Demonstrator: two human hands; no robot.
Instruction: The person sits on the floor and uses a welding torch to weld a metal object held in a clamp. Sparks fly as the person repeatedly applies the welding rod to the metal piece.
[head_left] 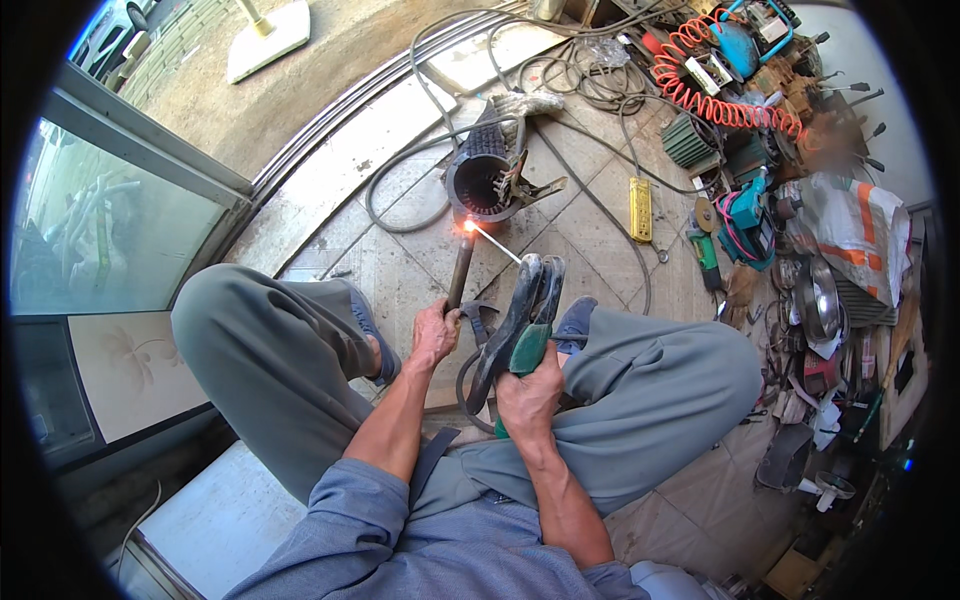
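My left hand [436,335] is closed round a dark metal rod [461,272], which points away from me. My right hand [530,395] grips a black electrode holder with a green handle [530,348]. A thin pale welding electrode [498,243] is clamped in the holder's jaws. Its far end meets the rod's tip at a bright orange-white glow [468,227]. Right behind the glow, a dark hollow cylinder with a ribbed inner wall [458,192] lies on the tiles, its mouth toward me. The glare hides whether the rod touches the cylinder.
Black cables [600,85] loop over the tiled floor. To the right lie a yellow power strip [640,208], a green angle grinder [707,262], a teal power tool [748,225] and a coiled orange hose [690,105] among piled parts. A glass panel [130,220] stands left.
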